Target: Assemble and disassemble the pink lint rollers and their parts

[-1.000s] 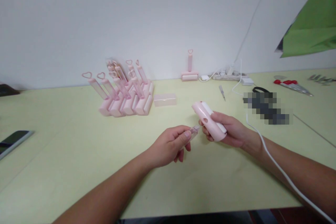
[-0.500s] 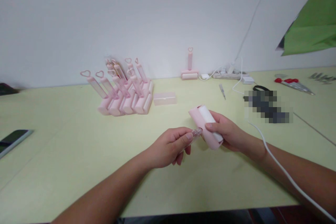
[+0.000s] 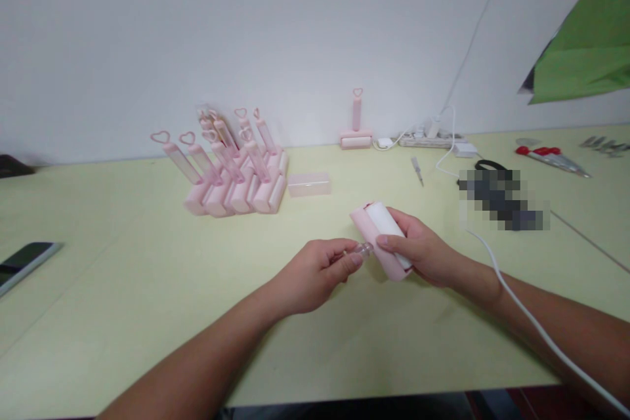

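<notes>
In my right hand (image 3: 426, 246) is a pink lint roller head (image 3: 367, 226) with a white roll, held tilted above the table, my thumb across the roll. Between the thumb and fingers of my left hand (image 3: 312, 275) is a clear plastic handle (image 3: 365, 249). Its end meets the side of the roller head; whether it sits inside the hole cannot be made out. Most of the handle is hidden behind my left fingers.
Several pink lint rollers (image 3: 236, 193) with heart-topped handles stand at the left. A clear pinkish cover (image 3: 309, 184) lies beside them. Another lint roller (image 3: 356, 138) stands by the wall. A screwdriver (image 3: 417, 170), a power strip (image 3: 426, 138) and a phone (image 3: 27, 261) lie around; a white cable (image 3: 512, 298) crosses my right forearm.
The roller head has shifted slightly left and turned a little in my right hand. My left fingers have curled in and changed their grip on the handle.
</notes>
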### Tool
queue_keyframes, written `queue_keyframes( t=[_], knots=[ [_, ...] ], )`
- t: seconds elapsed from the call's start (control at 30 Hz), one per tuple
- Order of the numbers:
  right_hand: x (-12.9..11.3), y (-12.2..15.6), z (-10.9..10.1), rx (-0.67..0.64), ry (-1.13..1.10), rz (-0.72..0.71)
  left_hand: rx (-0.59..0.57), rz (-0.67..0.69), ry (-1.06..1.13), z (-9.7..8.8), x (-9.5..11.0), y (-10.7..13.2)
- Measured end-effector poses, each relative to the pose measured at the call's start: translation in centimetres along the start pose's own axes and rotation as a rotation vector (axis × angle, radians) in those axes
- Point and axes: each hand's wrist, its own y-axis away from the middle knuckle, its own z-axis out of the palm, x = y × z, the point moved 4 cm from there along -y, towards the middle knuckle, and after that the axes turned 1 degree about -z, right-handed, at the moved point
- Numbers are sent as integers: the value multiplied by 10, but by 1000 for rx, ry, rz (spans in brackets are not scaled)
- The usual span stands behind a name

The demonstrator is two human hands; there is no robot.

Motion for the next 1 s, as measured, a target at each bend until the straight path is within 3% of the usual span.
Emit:
queue_keyframes(
  t=[0.2,0.67,0.9,1.0],
  knots=[
    [1,1,3,-14,-27,16,-7,8,-36,-2,2,-1],
    [-2,4,13,-1,141,-51,-55,60,-168,-1,-3,0],
    [-12,3,11,64,247,-111,59,128,-246,-3,2,-2],
    [-16,1,1,98,49,-84,83,70,-83,0,0,-5]
  ],
)
